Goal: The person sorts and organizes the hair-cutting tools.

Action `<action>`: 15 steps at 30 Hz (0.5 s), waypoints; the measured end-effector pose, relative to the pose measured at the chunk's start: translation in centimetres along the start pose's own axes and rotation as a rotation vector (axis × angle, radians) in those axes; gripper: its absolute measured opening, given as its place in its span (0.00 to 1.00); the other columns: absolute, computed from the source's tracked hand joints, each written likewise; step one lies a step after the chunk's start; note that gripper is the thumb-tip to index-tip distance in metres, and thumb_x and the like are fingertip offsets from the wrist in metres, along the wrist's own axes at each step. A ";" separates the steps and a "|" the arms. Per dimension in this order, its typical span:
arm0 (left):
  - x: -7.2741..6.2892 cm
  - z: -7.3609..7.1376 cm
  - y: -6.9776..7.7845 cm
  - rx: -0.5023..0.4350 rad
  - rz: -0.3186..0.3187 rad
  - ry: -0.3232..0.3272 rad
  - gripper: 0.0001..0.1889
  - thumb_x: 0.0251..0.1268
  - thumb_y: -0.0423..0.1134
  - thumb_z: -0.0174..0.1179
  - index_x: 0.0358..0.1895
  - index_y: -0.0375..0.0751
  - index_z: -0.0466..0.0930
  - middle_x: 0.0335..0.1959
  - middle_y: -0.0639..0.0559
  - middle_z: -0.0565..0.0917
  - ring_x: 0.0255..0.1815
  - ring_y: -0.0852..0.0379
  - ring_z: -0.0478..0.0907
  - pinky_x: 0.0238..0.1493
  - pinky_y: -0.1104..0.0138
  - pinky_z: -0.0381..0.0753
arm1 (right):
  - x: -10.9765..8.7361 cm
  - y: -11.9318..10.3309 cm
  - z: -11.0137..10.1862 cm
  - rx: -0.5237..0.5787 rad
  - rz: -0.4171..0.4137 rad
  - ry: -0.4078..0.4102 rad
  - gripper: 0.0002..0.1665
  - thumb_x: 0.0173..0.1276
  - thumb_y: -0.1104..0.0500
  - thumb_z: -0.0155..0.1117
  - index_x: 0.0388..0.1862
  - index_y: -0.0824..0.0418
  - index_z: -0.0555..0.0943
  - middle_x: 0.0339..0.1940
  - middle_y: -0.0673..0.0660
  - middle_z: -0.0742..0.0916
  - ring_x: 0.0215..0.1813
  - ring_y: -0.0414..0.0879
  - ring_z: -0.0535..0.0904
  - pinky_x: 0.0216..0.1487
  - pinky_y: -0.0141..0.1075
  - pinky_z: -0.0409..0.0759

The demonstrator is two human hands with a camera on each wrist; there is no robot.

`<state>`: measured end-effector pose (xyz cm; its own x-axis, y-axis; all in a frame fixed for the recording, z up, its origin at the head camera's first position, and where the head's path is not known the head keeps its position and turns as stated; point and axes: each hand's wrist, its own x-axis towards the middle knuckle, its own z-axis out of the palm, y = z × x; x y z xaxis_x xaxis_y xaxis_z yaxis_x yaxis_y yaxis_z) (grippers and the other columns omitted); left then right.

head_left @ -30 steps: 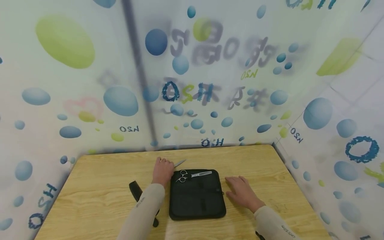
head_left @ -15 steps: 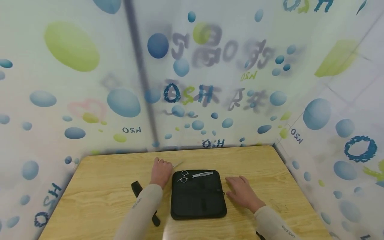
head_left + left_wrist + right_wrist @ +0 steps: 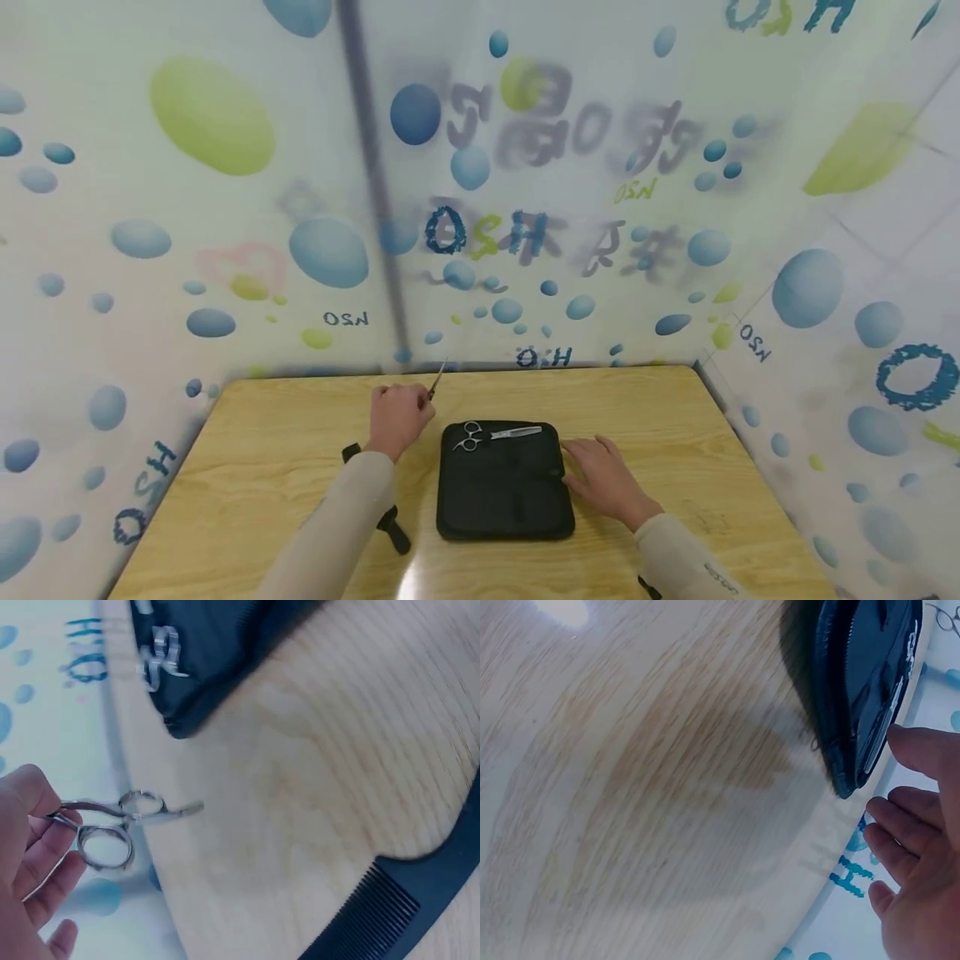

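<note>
A small screened-off booth [image 3: 615, 329] is showing; whether in a home, shop or studio is staying unclear. White, thin-looking sheeting [image 3: 315, 142] printed with blue and green bubbles [image 3: 330, 252] and mirrored H2O lettering [image 3: 487, 237] is walling it from nine through twelve to three o'clock. A straight-edged, yellow wood-grain table [image 3: 258, 450] is filling six o'clock.

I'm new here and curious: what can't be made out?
Head view: comb, middle hidden by the left sleeve; held scissors, partly hidden by the left hand.
Left wrist view: comb's ends, cut off by bottom and right edges.
Right wrist view: black case, cut off by top edge.
</note>
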<state>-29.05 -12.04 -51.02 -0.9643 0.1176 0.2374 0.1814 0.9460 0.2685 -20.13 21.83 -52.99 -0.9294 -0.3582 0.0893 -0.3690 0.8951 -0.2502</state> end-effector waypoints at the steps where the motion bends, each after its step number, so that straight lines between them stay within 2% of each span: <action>1: -0.1 -0.2 0.0 -0.036 -0.011 0.005 0.06 0.60 0.40 0.58 0.27 0.48 0.83 0.18 0.57 0.82 0.32 0.49 0.81 0.61 0.42 0.70 | 0.1 -0.2 -0.1 0.004 -0.003 -0.001 0.29 0.63 0.56 0.70 0.62 0.65 0.76 0.58 0.61 0.83 0.63 0.56 0.77 0.71 0.58 0.61; 4: -0.3 -0.7 0.2 -0.119 -0.035 0.020 0.07 0.61 0.42 0.57 0.31 0.50 0.85 0.21 0.59 0.84 0.34 0.49 0.81 0.61 0.40 0.69 | 0.3 -0.7 -0.1 0.018 -0.009 -0.002 0.30 0.63 0.55 0.70 0.62 0.64 0.76 0.58 0.60 0.83 0.63 0.55 0.77 0.71 0.59 0.61; 8: -0.8 -1.4 0.9 -0.212 -0.022 0.059 0.07 0.62 0.44 0.59 0.34 0.52 0.87 0.25 0.62 0.87 0.31 0.55 0.82 0.57 0.43 0.72 | 0.8 -1.4 -0.1 0.017 -0.031 0.000 0.31 0.63 0.54 0.70 0.63 0.63 0.76 0.59 0.59 0.83 0.63 0.54 0.77 0.71 0.58 0.61; 11: -1.1 -1.7 1.6 -0.296 -0.003 0.065 0.07 0.64 0.46 0.61 0.36 0.53 0.88 0.27 0.62 0.88 0.27 0.60 0.83 0.51 0.50 0.78 | 1.0 -2.0 -0.2 0.018 -0.054 0.005 0.31 0.64 0.53 0.70 0.64 0.62 0.76 0.59 0.59 0.83 0.63 0.53 0.77 0.72 0.58 0.61; 15: -1.7 -2.0 2.8 -0.405 -0.002 0.033 0.07 0.65 0.47 0.62 0.36 0.52 0.88 0.29 0.61 0.88 0.31 0.62 0.84 0.41 0.59 0.82 | 1.2 -2.6 -0.5 0.027 -0.076 0.008 0.31 0.64 0.53 0.69 0.64 0.62 0.75 0.60 0.59 0.83 0.64 0.53 0.77 0.72 0.57 0.61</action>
<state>-26.47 -10.19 -48.79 -0.9591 0.0998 0.2648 0.2474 0.7500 0.6134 -20.28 19.17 -51.76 -0.8989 -0.4224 0.1168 -0.4380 0.8580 -0.2684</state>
